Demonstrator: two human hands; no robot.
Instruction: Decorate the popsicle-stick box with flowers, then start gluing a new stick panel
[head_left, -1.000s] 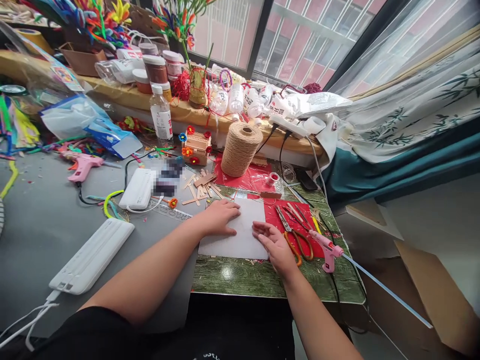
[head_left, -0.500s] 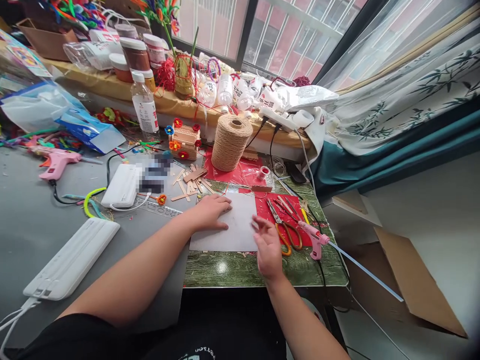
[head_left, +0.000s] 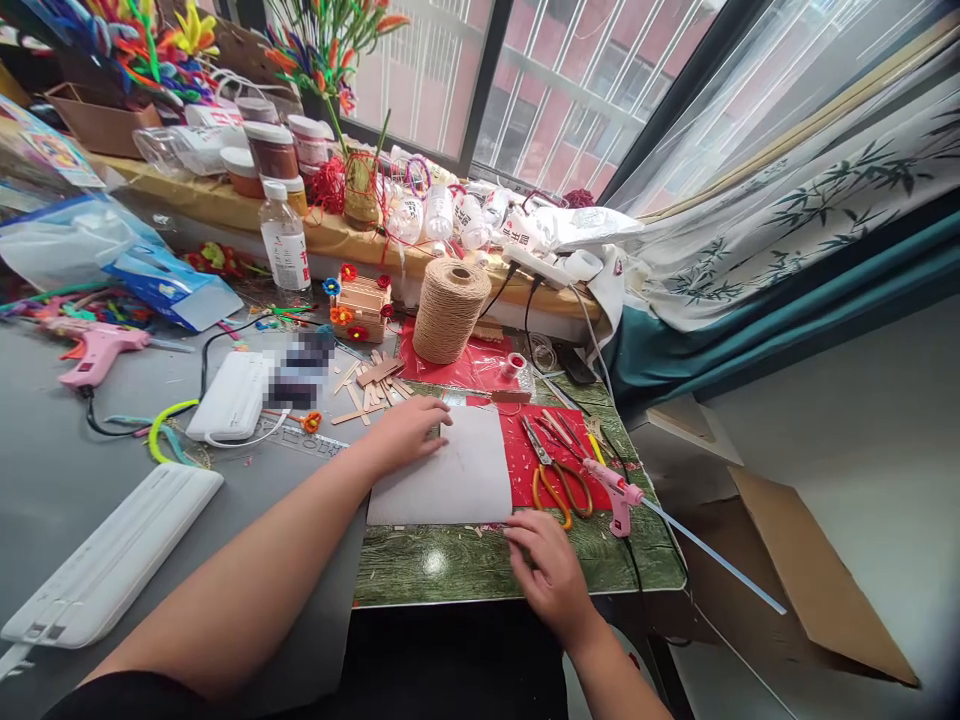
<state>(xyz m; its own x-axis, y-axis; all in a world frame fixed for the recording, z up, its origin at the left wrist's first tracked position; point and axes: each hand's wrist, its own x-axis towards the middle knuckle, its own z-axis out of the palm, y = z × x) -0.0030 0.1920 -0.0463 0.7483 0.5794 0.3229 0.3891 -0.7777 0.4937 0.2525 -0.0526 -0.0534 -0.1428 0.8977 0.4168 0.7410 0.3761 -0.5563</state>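
Note:
A white sheet (head_left: 469, 470) lies on the green wood-patterned mat, partly over a red sheet (head_left: 523, 462). My left hand (head_left: 409, 432) rests at the white sheet's upper left edge, fingers stretched and holding nothing. Close to the sheet's lower right corner is my right hand (head_left: 549, 570), its fingers loosely bent and apart; whether a fingertip touches the corner I cannot tell. Scissors with orange handles (head_left: 559, 490) lie on the red sheet, right of the white one. Beside them a pink glue gun (head_left: 619, 495) has a long glue stick in its back.
Wooden craft sticks (head_left: 373, 385), a twine spool (head_left: 451, 310) and a stick box with flowers (head_left: 361, 308) stand behind the sheet. On the left are white power banks (head_left: 112, 555), a second pink glue gun (head_left: 101, 350) and a bottle (head_left: 285, 240). A cardboard box (head_left: 817, 570) is at right.
My right hand has moved down from the white sheet's right edge to its lower right corner. My left hand has drawn slightly back toward the sheet's upper left edge. The view has shifted a little.

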